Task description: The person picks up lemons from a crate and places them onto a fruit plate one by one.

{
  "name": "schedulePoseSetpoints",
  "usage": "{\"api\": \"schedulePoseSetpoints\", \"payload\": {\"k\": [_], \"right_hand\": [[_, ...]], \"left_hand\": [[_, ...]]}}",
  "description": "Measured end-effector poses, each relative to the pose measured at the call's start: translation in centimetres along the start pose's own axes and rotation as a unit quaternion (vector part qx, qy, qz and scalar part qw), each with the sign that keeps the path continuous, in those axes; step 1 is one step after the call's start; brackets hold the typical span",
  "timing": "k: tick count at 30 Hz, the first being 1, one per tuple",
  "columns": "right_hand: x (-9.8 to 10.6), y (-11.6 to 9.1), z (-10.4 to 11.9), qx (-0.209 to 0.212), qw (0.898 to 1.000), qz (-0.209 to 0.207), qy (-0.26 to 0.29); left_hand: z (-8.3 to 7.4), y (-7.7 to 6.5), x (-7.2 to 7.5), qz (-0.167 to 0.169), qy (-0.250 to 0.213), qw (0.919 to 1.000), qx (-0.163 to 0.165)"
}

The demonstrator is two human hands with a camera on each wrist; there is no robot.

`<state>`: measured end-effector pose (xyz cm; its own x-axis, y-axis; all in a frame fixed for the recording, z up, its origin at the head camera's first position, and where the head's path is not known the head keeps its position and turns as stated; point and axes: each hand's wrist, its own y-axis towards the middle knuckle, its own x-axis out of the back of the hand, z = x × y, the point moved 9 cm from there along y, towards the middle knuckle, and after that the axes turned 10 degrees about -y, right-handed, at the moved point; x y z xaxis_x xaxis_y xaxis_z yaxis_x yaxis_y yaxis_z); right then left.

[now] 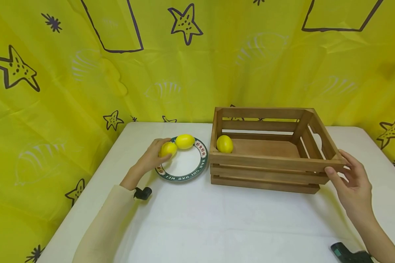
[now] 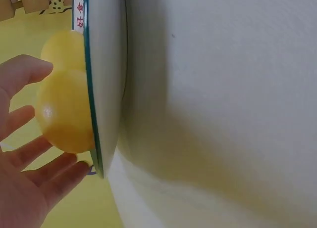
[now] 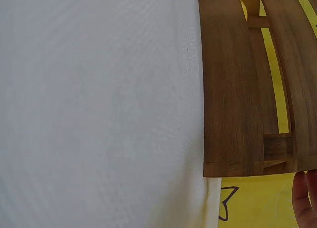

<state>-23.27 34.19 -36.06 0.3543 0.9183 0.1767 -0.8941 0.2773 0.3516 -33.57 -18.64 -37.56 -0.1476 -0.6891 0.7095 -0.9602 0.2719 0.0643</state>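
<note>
A lemon [image 1: 168, 149] lies on the left side of a round plate [image 1: 181, 178] with a green lettered rim. My left hand [image 2: 29, 154] is spread around this lemon, thumb above and fingers below in the left wrist view, fingertips right at its skin. Beside it on the plate is a second lemon [image 1: 185, 141]. To the right stands a slatted wooden crate [image 1: 266, 160], with another lemon [image 1: 224, 144] inside at its left end. My right hand [image 1: 357, 184] grips the crate's near right corner, thumb on the front slat and fingers around the side.
Plate and crate stand close together on a white-covered table [image 1: 217, 226]. A yellow curtain [image 1: 197, 73] with starfish and fish drawings hangs behind and at the sides. A dark device [image 1: 143, 193] is strapped at the left wrist, another [image 1: 349, 252] at the right.
</note>
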Motion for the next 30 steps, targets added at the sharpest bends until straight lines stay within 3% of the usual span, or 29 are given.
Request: {"api": "schedulePoseSetpoints", "payload": {"k": [5,10,16,23,30], "right_hand": [[0.0,0.0,0.0,0.001,1.0,-0.003,0.018],[0.2,0.1,0.2,0.006,1.0,-0.009,-0.011],[0.2,0.1,0.3,0.012,0.999,-0.009,-0.033],[0.2,0.2,0.2,0.012,1.0,-0.007,0.015],[0.2,0.1,0.2,0.012,1.0,-0.006,0.002]], "left_hand": [[-1.1,0.1,0.7,-0.032,0.046,0.9984,0.001],[-3.0,0.6,1.3,-0.054,0.039,0.9973,-0.031],[-5.5,1.2,1.4,-0.06,0.036,0.9946,-0.077],[-9.3,1.4,1.0,-0.057,0.041,0.9897,-0.124],[-12.9,1.9,0.6,-0.05,0.045,0.9834,-0.169]]}}
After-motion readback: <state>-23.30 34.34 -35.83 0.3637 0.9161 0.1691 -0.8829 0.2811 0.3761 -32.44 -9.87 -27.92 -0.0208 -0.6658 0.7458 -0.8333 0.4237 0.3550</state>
